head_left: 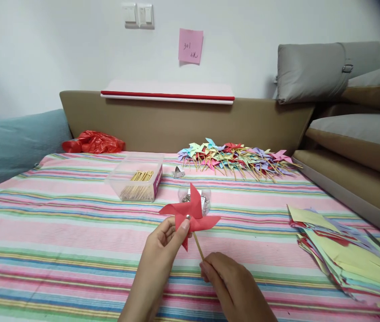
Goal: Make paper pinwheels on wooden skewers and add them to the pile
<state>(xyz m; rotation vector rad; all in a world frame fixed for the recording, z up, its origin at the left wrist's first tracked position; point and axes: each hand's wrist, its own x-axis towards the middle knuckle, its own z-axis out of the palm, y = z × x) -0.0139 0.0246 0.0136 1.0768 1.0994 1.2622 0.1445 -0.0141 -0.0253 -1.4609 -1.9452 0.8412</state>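
A red paper pinwheel [192, 212] on a thin wooden stick [198, 246] is held up over the striped cloth. My left hand [163, 243] pinches the pinwheel's centre, thumb on the silver pin head. My right hand [230, 281] is closed on the lower end of the stick. Just behind the pinwheel stands a small clear cup of silver pins [204, 199], partly hidden by the paper.
A clear plastic box of wooden sticks [138, 182] sits behind on the left. A heap of finished coloured pinwheels [235, 160] lies at the back. Stacked coloured paper sheets [347, 255] lie at the right. A red plastic bag [92, 142] and sofa cushions [327, 71] border the striped cloth [59, 241].
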